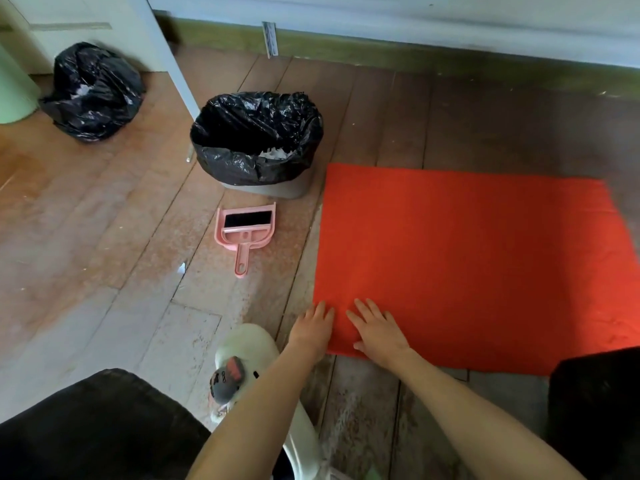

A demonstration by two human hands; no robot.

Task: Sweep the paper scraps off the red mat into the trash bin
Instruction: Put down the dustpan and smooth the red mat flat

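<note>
The red mat (pixel 467 258) lies flat on the wooden floor, and I see no paper scraps on it. My left hand (pixel 313 329) rests with straight fingers on the mat's near left corner. My right hand (pixel 379 332) lies flat on the mat just to the right of it. The grey trash bin (pixel 277 190), lined with a black bag, stands off the mat's far left corner, with white paper scraps (pixel 273 154) inside. A pink dustpan (pixel 246 230) holding a black-bristled brush lies on the floor in front of the bin.
A tied black trash bag (pixel 93 91) sits at the far left beside a white cabinet (pixel 104 26). A pale green container (pixel 14 88) is at the left edge. My white slipper (pixel 249 344) and dark-trousered knees are near the bottom. The skirting board (pixel 381 46) runs along the back.
</note>
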